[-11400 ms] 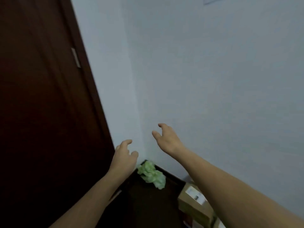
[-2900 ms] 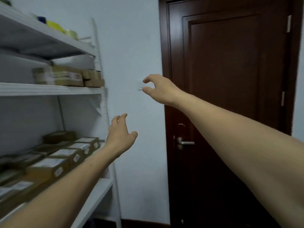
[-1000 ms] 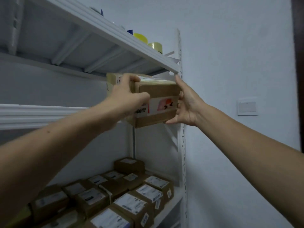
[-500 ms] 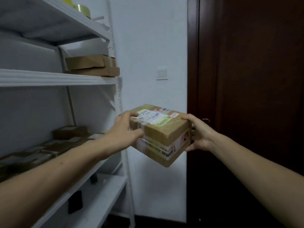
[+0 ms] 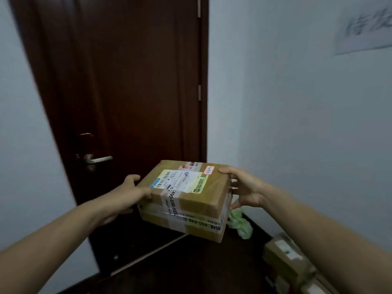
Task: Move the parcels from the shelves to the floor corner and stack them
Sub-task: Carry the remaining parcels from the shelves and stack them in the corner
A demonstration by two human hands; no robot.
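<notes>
**one parcel in the air, headed for the corner**

the dark wooden door (image 5: pixel 127 102) fills most of what's ahead, with the pale wall (image 5: pixel 297 124) meeting its frame on the right. i take that meeting as the corner the load is bound for. low on the right, on the dark floor (image 5: pixel 180 268), a few brown parcels (image 5: pixel 284 257) sit blurred and close against the wall, probably so the pile has something to lean on. a crumpled green scrap (image 5: pixel 241 225) lies just beyond them, nearer the corner.

the held parcel (image 5: pixel 186 198) is off the ground in front of the door, lower than the door handle (image 5: pixel 96 159), and only the two hands touch it. the left hand (image 5: pixel 127 194) has its thumb on the top edge and its fingers bent round the left end. the right hand (image 5: pixel 246 189) has its thumb on the far top corner and its fingers spread down the right end. i reckon a hand at each end shares the weight and keeps the box level, ready to go down flat.

it is a brown cardboard box, wider than it is tall, bound with bands of white tape (image 5: pixel 169 201) printed with numbers. a pale shipping label (image 5: pixel 180 180) with a green patch covers much of the top. a small red-edged sticker (image 5: pixel 209 170) with handwriting sits by the right thumb.
</notes>
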